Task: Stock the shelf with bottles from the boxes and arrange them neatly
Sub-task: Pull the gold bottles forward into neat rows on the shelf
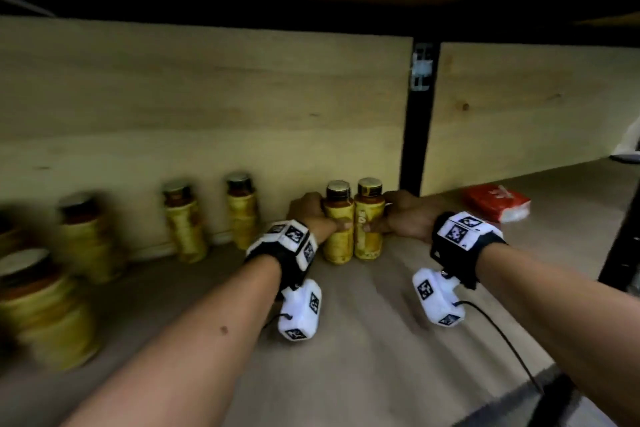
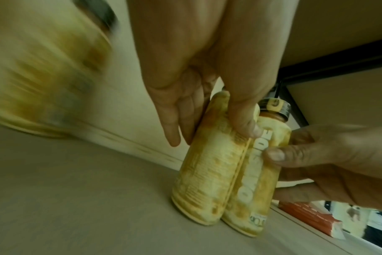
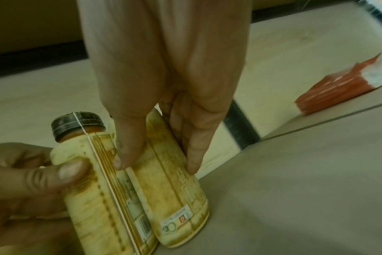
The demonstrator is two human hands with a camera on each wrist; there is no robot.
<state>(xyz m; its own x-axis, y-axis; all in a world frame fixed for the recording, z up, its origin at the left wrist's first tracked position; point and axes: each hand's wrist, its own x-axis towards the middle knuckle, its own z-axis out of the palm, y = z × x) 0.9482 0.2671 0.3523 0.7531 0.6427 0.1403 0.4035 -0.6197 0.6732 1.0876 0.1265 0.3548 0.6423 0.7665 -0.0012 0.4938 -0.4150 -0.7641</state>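
7 bottles (image 1: 338,224), 1 red pkt (image 1: 497,202)

Shelf (image 1: 398,340): bottles (image 1: 214,218), perhaps packet (image 1: 497,202).

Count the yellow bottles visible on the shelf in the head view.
7: one in the left hand, one in the right hand, two standing by the back panel left of them, three blurred at far left; more may sit outside the frame.
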